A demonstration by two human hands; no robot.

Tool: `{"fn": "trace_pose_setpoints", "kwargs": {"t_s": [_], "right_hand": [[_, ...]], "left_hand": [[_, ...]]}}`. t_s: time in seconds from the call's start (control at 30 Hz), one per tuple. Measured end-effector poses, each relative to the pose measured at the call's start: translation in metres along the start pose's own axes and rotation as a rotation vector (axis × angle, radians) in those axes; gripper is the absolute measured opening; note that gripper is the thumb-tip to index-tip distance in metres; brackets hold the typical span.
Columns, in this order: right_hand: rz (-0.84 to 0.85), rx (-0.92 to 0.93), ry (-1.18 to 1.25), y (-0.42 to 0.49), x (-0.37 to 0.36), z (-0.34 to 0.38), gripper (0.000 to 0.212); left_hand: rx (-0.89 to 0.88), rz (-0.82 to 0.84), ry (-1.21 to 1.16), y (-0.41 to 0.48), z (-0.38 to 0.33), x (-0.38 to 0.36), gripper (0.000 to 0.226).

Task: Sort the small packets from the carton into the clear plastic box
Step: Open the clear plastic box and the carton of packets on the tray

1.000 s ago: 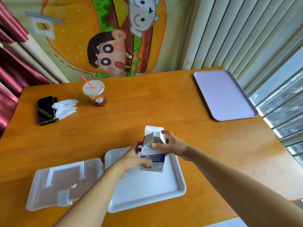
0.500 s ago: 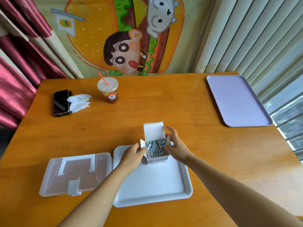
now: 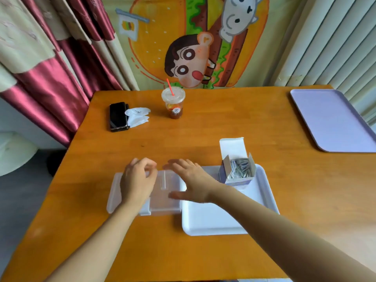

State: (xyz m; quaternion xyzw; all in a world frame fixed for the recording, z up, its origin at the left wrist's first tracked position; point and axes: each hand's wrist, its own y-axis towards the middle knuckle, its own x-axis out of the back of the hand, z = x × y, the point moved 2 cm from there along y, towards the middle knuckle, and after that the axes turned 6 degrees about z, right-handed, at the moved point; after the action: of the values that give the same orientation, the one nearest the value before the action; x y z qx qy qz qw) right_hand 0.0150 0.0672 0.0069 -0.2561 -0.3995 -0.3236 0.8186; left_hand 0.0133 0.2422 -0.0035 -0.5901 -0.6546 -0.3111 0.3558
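The open carton (image 3: 238, 169), white and purple with its flap up, stands on the far part of the white tray (image 3: 213, 222). Several small silvery packets (image 3: 240, 169) fill it. The clear plastic box (image 3: 164, 192), lid closed, lies flat on the table to the left of the tray. My left hand (image 3: 138, 184) hovers over the box's left half with fingers loosely curled, holding nothing. My right hand (image 3: 193, 184) is spread over the box's right half, fingers straight. Whether either hand touches the lid is unclear.
On the wooden table (image 3: 203, 129) stand an iced drink cup with a red straw (image 3: 173, 102), a black phone (image 3: 118, 116) and a crumpled white tissue (image 3: 138, 117) at the far left. A lavender tray (image 3: 333, 119) lies at the far right.
Both hands have let go of the carton, which now stands on the tray, and moved left over the clear box. The view has shifted left.
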Motion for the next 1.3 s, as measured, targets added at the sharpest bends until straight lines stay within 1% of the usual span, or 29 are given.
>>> {"fn": "trace_pose_setpoints", "kwargs": {"t_s": [0.03, 0.07, 0.1, 0.17, 0.23, 0.3, 0.37, 0.4, 0.47, 0.53, 0.6, 0.73, 0.83, 0.9, 0.97, 1.0, 1.07, 1.1, 1.13, 1.2, 1.27, 1.3], "right_hand": [[0.074, -0.041, -0.096, 0.004, -0.013, 0.003, 0.088], [0.123, -0.063, -0.182, 0.009, -0.026, 0.007, 0.100], [0.151, -0.060, -0.260, 0.015, -0.036, 0.010, 0.106], [0.132, -0.028, -0.373, 0.025, -0.047, 0.009, 0.106], [0.086, -0.004, -0.405, 0.036, -0.046, 0.005, 0.101], [0.056, -0.003, -0.419, 0.046, -0.043, -0.001, 0.100], [0.000, -0.005, -0.468, 0.054, -0.047, -0.001, 0.098], [-0.067, 0.010, -0.496, 0.057, -0.049, -0.001, 0.095], [-0.224, 0.108, -0.553, 0.061, -0.055, 0.002, 0.083], [-0.319, 0.232, -0.593, 0.065, -0.063, 0.006, 0.071], [-0.383, 0.282, -0.639, 0.068, -0.071, 0.007, 0.066], [-0.479, 0.288, -0.731, 0.069, -0.080, 0.010, 0.063], [-0.504, 0.292, -0.751, 0.061, -0.084, 0.014, 0.055], [-0.493, 0.286, -0.770, 0.059, -0.086, 0.017, 0.050], [-0.495, 0.281, -0.832, 0.057, -0.088, 0.020, 0.047], [-0.500, 0.280, -0.873, 0.055, -0.090, 0.022, 0.047], [-0.496, 0.261, -0.966, 0.054, -0.094, 0.026, 0.045], [-0.485, 0.245, -1.020, 0.053, -0.097, 0.028, 0.042], [-0.465, 0.229, -1.076, 0.053, -0.101, 0.031, 0.036], [-0.426, 0.175, -1.152, 0.054, -0.107, 0.040, 0.021], [-0.427, 0.132, -1.167, 0.052, -0.107, 0.052, 0.014], [-0.427, 0.108, -1.142, 0.050, -0.107, 0.055, 0.012]], "left_hand": [[0.087, -0.008, 0.070, 0.000, 0.014, 0.005, 0.011], [0.193, -0.005, 0.122, -0.002, 0.031, 0.010, 0.021], [0.300, 0.001, 0.149, -0.006, 0.047, 0.014, 0.033], [0.443, 0.015, 0.146, -0.013, 0.069, 0.017, 0.053], [0.476, 0.033, 0.005, -0.016, 0.084, 0.014, 0.061], [0.432, 0.010, -0.220, -0.011, 0.093, 0.008, 0.062], [0.373, -0.040, -0.317, -0.006, 0.100, 0.002, 0.062], [0.351, -0.065, -0.344, -0.002, 0.102, 0.000, 0.061], [0.311, -0.103, -0.404, 0.003, 0.104, -0.005, 0.059], [0.268, -0.144, -0.444, 0.008, 0.105, -0.009, 0.060], [0.237, -0.180, -0.520, 0.009, 0.107, -0.014, 0.061], [0.183, -0.226, -0.671, 0.003, 0.112, -0.020, 0.059], [0.150, -0.203, -0.809, -0.012, 0.112, -0.018, 0.053], [0.104, -0.133, -0.829, -0.025, 0.112, -0.017, 0.046], [0.047, -0.019, -0.822, -0.034, 0.112, -0.017, 0.040], [0.023, 0.038, -0.815, -0.038, 0.113, -0.017, 0.045], [-0.011, 0.117, -0.815, -0.041, 0.115, -0.019, 0.064], [-0.023, 0.134, -0.799, -0.042, 0.118, -0.020, 0.070], [-0.027, 0.141, -0.771, -0.042, 0.121, -0.020, 0.070], [-0.030, 0.137, -0.685, -0.038, 0.123, -0.022, 0.073], [-0.007, 0.079, -0.581, -0.037, 0.122, -0.023, 0.083], [0.008, 0.045, -0.557, -0.034, 0.125, -0.025, 0.093]]}}
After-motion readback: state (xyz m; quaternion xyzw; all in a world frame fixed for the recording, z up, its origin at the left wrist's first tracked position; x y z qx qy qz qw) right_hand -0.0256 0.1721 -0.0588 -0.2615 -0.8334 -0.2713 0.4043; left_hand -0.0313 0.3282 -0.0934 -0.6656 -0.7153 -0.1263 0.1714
